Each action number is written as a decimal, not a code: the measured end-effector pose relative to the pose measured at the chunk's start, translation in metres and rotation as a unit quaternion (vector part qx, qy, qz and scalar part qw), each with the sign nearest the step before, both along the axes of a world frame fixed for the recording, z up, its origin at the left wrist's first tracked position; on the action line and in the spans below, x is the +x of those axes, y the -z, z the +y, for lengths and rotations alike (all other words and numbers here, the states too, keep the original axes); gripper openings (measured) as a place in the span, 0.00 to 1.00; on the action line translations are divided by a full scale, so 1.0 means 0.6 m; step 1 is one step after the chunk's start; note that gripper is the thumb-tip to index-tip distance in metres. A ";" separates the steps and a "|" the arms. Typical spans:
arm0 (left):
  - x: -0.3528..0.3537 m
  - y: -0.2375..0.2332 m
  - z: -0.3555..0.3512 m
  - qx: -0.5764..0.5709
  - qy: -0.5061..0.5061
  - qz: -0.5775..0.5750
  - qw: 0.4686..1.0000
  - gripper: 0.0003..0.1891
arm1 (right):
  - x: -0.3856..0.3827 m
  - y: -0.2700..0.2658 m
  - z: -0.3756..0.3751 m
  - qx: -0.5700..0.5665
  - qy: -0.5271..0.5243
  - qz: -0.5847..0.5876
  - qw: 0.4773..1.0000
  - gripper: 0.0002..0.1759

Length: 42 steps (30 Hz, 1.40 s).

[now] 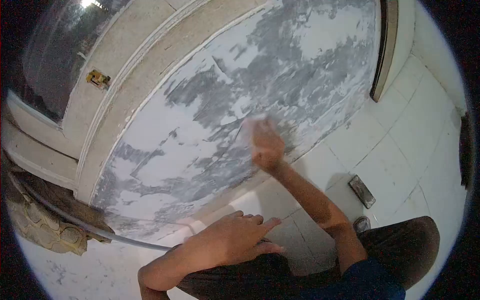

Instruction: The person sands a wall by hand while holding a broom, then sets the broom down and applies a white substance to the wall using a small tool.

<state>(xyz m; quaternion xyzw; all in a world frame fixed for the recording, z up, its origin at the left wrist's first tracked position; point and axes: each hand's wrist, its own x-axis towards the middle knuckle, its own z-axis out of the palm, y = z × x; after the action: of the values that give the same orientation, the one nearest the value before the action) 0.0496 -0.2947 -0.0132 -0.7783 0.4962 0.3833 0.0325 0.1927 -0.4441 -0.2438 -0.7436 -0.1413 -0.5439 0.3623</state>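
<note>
A wall [165, 155] with patchy white and grey coating fills the middle. Against it is my right hand [267, 142], its fingers closed around something pale and blurred near the fingertips; what it is cannot be made out. My left hand [245, 235] rests over my dark-trousered leg, fingers spread and holding nothing.
A dark rectangular block [361, 191] lies on the tiled floor [385, 145], with a small round object [361, 224] beside my knee. A yellow item [97, 79] sits on the ledge at upper left. A grey hose [107, 234] and a patterned sack [50, 227] are at lower left.
</note>
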 end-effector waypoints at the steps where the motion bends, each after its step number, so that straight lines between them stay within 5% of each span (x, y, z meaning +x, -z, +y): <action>1: -0.001 -0.003 -0.002 0.002 -0.006 0.004 1.000 0.37 | 0.005 -0.018 -0.006 0.135 0.002 -0.004 0.991 0.14; 4: 0.001 -0.019 -0.019 0.033 -0.014 0.032 0.999 0.37 | 0.002 -0.163 -0.017 0.127 0.107 -0.117 0.979 0.13; 7: 0.006 -0.020 -0.026 0.036 -0.026 0.025 0.999 0.37 | -0.012 -0.136 0.026 0.048 0.030 0.050 0.997 0.10; 11: 0.025 -0.012 -0.022 -0.004 -0.047 0.003 0.999 0.33 | -0.018 -0.066 -0.002 -0.066 0.052 -0.055 0.995 0.11; 17: 0.027 -0.022 -0.030 -0.035 -0.066 0.041 0.996 0.31 | -0.008 -0.207 -0.016 0.152 0.108 -0.090 0.978 0.13; 23: 0.035 -0.003 -0.017 -0.076 -0.046 0.001 0.996 0.31 | -0.022 -0.151 -0.013 -0.071 0.013 -0.076 0.994 0.17; 26: 0.037 -0.020 -0.021 -0.054 -0.067 0.023 0.996 0.32 | -0.015 -0.168 -0.041 0.009 0.101 -0.042 0.994 0.20; 28: 0.032 -0.026 -0.020 -0.038 -0.081 0.043 0.995 0.32 | -0.017 -0.259 -0.063 0.196 0.079 -0.066 0.975 0.14; 32: 0.023 -0.020 -0.024 -0.034 -0.061 0.026 0.997 0.31 | -0.003 -0.320 -0.023 0.133 0.080 -0.095 0.983 0.17; 34: 0.026 -0.015 -0.027 -0.045 -0.049 0.014 0.998 0.32 | -0.016 -0.292 0.010 0.084 -0.009 -0.058 0.995 0.14; 37: 0.026 -0.008 -0.031 -0.012 -0.044 0.006 0.999 0.32 | -0.013 -0.212 -0.012 -0.037 -0.001 -0.001 0.999 0.13; 38: 0.027 -0.012 -0.032 -0.004 -0.054 0.015 0.998 0.32 | -0.008 -0.203 -0.027 -0.038 -0.002 -0.003 0.999 0.13; 40: 0.023 -0.018 -0.032 0.007 -0.066 0.028 0.997 0.32 | -0.002 -0.232 -0.063 0.163 0.105 -0.032 0.980 0.14; 42: 0.014 -0.023 -0.032 -0.049 -0.060 0.028 0.997 0.33 | 0.021 -0.298 -0.080 0.165 0.124 -0.092 0.974 0.20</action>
<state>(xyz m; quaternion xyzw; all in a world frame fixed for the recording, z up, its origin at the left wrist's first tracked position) 0.0577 -0.3139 0.0005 -0.7964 0.4671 0.3817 -0.0423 0.2051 -0.4922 -0.0649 -0.6323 0.0109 -0.6666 0.3947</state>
